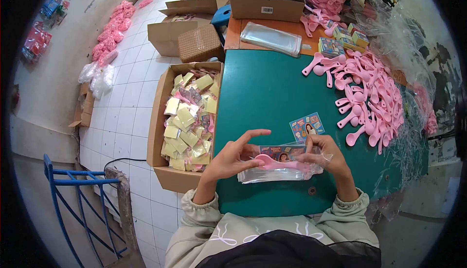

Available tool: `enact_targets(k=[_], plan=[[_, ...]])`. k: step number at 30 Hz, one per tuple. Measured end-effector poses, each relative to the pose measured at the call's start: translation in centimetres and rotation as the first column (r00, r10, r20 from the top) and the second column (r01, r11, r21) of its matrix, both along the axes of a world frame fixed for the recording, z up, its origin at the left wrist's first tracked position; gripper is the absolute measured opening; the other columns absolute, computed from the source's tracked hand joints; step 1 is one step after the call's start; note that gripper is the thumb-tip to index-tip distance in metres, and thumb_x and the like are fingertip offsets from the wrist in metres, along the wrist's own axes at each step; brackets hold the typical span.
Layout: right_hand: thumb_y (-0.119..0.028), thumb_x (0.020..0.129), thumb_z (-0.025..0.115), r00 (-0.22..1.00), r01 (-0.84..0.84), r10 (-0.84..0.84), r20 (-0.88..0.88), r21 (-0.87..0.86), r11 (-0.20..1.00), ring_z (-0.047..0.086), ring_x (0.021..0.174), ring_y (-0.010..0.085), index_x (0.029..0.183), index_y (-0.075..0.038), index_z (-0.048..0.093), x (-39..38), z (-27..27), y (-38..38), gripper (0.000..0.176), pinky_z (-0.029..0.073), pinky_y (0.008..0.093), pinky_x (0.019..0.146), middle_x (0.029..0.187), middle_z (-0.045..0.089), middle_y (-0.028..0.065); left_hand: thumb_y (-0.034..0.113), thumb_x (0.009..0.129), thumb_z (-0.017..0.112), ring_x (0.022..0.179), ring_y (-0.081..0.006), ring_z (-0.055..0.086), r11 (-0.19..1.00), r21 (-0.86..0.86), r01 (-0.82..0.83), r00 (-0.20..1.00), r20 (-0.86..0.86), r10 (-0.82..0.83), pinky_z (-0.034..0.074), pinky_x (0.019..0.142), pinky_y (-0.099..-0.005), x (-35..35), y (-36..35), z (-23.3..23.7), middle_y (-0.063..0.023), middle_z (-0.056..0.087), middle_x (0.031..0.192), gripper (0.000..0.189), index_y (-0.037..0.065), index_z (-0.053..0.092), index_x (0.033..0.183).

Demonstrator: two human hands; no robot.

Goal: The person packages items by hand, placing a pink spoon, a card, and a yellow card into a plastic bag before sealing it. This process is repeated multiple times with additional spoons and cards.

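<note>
A pink spoon [277,163] and a printed card [281,152] lie together inside a clear plastic bag [315,167] between my hands. My left hand [231,157] holds the bag's left side, its thumb pressed at the spoon's bowl and its index finger stretched out above. At the other end, the fingers of my right hand [327,153] pinch the bag near the spoon's handle. Beneath them a stack of clear bags [253,176] rests near the table's front edge. Just beyond my right hand lies a loose blue printed card [307,126].
A cardboard box [159,144] of packed bags stands left of the green table [258,93]. Many pink spoons [372,90] are heaped at right, with card stacks [332,47] behind them. More clear bags [271,38] lie at the back. A blue metal frame [80,182] stands lower left.
</note>
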State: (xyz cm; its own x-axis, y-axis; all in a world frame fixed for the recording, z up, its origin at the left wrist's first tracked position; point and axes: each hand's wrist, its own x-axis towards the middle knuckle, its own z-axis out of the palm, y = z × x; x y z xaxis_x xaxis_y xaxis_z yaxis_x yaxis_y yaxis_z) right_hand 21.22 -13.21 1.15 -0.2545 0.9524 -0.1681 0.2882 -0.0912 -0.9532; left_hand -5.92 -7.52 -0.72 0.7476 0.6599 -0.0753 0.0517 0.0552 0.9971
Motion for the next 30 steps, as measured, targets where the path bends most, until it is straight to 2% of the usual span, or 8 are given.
enact_targets(k=[3, 6, 8, 11, 12, 16, 22, 30], plan=[[-0.007, 0.073, 0.073, 0.990, 0.021, -0.046, -0.132, -0.188, 0.982, 0.053, 0.069, 0.0065, 0.080, 0.003, 0.062, 0.2, 1.1, -0.1, 0.017, 0.041, 0.0232, 0.062, 0.071, 0.059, 0.0021, 0.006, 0.079, 0.070, 0.072, -0.0034, 0.053, 0.998, -0.055, -0.021, 1.000, 0.022, 0.023, 0.046, 0.062, -0.0194, -0.3, -0.2, -0.7, -0.0010, 0.059, 0.074, 0.066, 0.008, 0.035, 0.135], [-0.004, 0.072, 0.071, 0.992, -0.099, 0.103, 0.068, -0.059, 0.993, 0.055, 0.069, 0.0076, 0.081, 0.002, 0.062, 0.5, 1.2, -0.3, 0.014, 0.043, 0.0230, 0.063, 0.072, 0.060, 0.0033, 0.005, 0.079, 0.070, 0.074, -0.0072, 0.057, 0.998, -0.017, -0.052, 0.999, -0.011, 0.052, 0.047, 0.064, -0.0201, -0.3, -0.8, -0.2, -0.0040, 0.059, 0.078, 0.070, 0.007, 0.029, 0.137], [-0.003, 0.073, 0.070, 0.993, 0.009, -0.018, 0.118, 0.079, 0.997, 0.057, 0.068, 0.0098, 0.082, 0.002, 0.063, 0.0, 1.5, -0.7, 0.012, 0.045, 0.0230, 0.064, 0.074, 0.061, 0.0061, 0.004, 0.080, 0.068, 0.080, -0.0112, 0.061, 0.985, 0.133, -0.109, 0.986, -0.112, 0.124, 0.050, 0.067, -0.0219, 0.1, -1.4, 0.1, -0.0075, 0.061, 0.081, 0.070, 0.007, 0.028, 0.137], [-0.006, 0.074, 0.070, 0.948, 0.127, -0.198, 0.249, 0.274, 0.953, 0.061, 0.072, 0.0163, 0.090, 0.000, 0.064, -1.5, 2.9, -1.4, 0.018, 0.047, 0.0263, 0.068, 0.082, 0.064, 0.0100, 0.004, 0.082, 0.066, 0.087, -0.0185, 0.064, 0.883, 0.222, -0.413, 0.887, -0.120, 0.445, 0.053, 0.072, -0.0274, 1.0, -3.3, -0.6, -0.0155, 0.062, 0.094, 0.070, 0.008, 0.024, 0.138], [-0.007, 0.074, 0.070, 0.917, 0.156, -0.263, 0.299, 0.338, 0.928, 0.062, 0.075, 0.0190, 0.093, 0.000, 0.064, -2.2, 3.3, -1.7, 0.021, 0.048, 0.0280, 0.070, 0.086, 0.064, 0.0113, 0.016, 0.090, 0.057, 0.087, -0.0229, 0.066, 0.916, 0.148, -0.374, 0.916, -0.097, 0.390, 0.053, 0.067, -0.0280, 0.9, -3.9, -0.9, -0.0158, 0.061, 0.105, 0.064, 0.009, 0.018, 0.140], [-0.017, 0.074, 0.071, 0.896, -0.238, 0.074, 0.437, 0.335, 0.912, 0.057, 0.095, 0.0294, 0.112, -0.005, 0.056, -3.9, 3.3, -3.0, 0.044, 0.048, 0.0389, 0.081, 0.107, 0.058, 0.0114, 0.014, 0.100, 0.029, 0.096, -0.0253, 0.064, 0.878, -0.460, -0.133, 0.978, 0.081, 0.191, 0.055, 0.077, -0.0323, 1.5, -6.9, -1.3, -0.0186, 0.060, 0.108, 0.058, 0.013, -0.009, 0.143], [-0.011, 0.073, 0.069, 0.834, -0.239, 0.029, 0.551, 0.312, 0.920, 0.054, 0.089, 0.0292, 0.099, -0.004, 0.058, -5.7, 1.4, -3.9, 0.029, 0.045, 0.0383, 0.076, 0.095, 0.055, 0.0121, 0.012, 0.099, 0.031, 0.095, -0.0247, 0.064, 0.871, -0.436, -0.227, 0.969, -0.015, 0.245, 0.056, 0.076, -0.0331, 0.7, -8.9, -3.0, -0.0192, 0.061, 0.107, 0.054, 0.011, -0.001, 0.143], [-0.006, 0.074, 0.067, 0.876, -0.209, 0.021, 0.483, 0.340, 0.917, 0.051, 0.085, 0.0291, 0.090, -0.002, 0.057, -9.4, -0.6, -3.1, 0.019, 0.044, 0.0371, 0.072, 0.089, 0.051, 0.0120, 0.006, 0.097, 0.034, 0.089, -0.0196, 0.064, 0.863, -0.372, -0.343, 0.939, -0.131, 0.316, 0.058, 0.066, -0.0299, 1.0, -8.7, -2.1, -0.0161, 0.060, 0.104, 0.053, 0.014, 0.009, 0.143]])
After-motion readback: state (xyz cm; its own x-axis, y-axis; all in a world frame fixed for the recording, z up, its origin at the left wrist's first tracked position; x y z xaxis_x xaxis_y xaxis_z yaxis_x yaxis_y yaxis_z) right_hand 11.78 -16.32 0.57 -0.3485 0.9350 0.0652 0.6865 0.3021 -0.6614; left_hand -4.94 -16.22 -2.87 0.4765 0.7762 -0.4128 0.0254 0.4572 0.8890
